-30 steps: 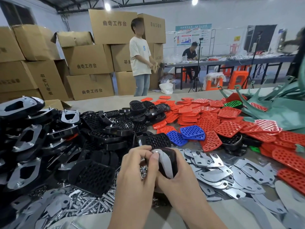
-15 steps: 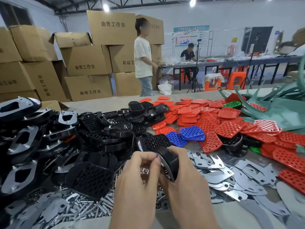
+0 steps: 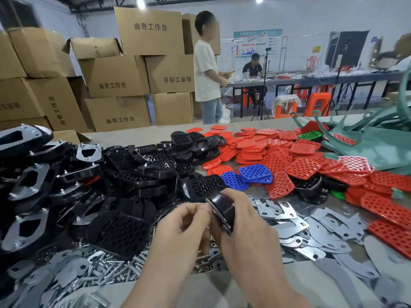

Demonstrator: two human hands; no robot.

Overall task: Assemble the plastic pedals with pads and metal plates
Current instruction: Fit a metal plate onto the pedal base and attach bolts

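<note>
— Where do we stand on the pedals?

— Reading my feed from the left: a stack of finished pedals (image 3: 29,185) with plates bolted on. That's the done share. Next to it lie bare black shells (image 3: 142,167), with a heap of bolts (image 3: 115,265) in front.

— And the hands?

— I've got the left hand (image 3: 182,227) with fingers curled, pinching at the rim of the black pedal (image 3: 222,207), which is held on edge just above the bolts. I can't tell whether a nut sits in the fingertips. The right hand (image 3: 249,232) grasps that pedal from behind, its plate side turned toward the left hand.

— What's left?

— Plenty, I'd judge. Loose metal plates (image 3: 311,227) are spread to the right of the hands, and beyond them lie red pads (image 3: 300,161) and a few blue pads (image 3: 253,172). This pedal looks to be at the fastening step.
</note>
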